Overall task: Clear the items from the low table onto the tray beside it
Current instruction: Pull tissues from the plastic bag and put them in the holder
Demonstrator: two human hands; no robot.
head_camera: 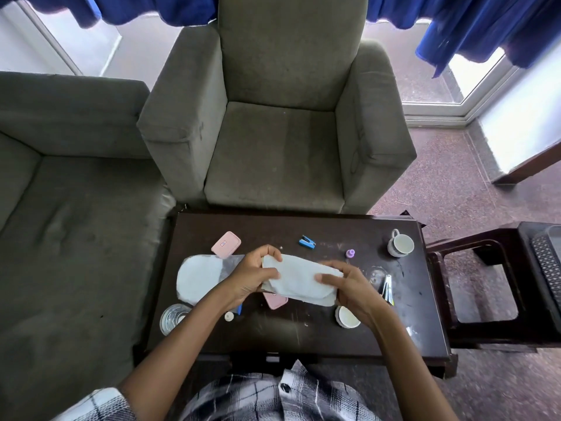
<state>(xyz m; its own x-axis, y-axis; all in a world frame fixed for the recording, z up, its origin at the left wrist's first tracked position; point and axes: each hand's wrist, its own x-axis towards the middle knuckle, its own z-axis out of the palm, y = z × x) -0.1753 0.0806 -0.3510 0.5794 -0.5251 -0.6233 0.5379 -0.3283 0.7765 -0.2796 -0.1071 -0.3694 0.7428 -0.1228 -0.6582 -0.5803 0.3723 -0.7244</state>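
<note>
the left hand [255, 278] and right hand [349, 287] each had fingers curled tight on one end of a soft, pale blue mat [300, 278], folded over, just above the scuffed dark table [303, 332]. another flat oval mat [198, 276] lay on it, leftward; the meshed tray [546, 259] stood well right.

— The cloth [300, 279] and the oval mat [198, 278]?
— Both pale blue, on a dark brown table [303, 338].
— The small things?
— A pink case [226, 244], a blue stapler [307, 241], a purple cap [350, 254], a white cup [400, 246].
— Around it?
— Grey-green armchair [282, 86], deep blue curtains [473, 22], a black-and-white checked shirt [273, 396].
</note>
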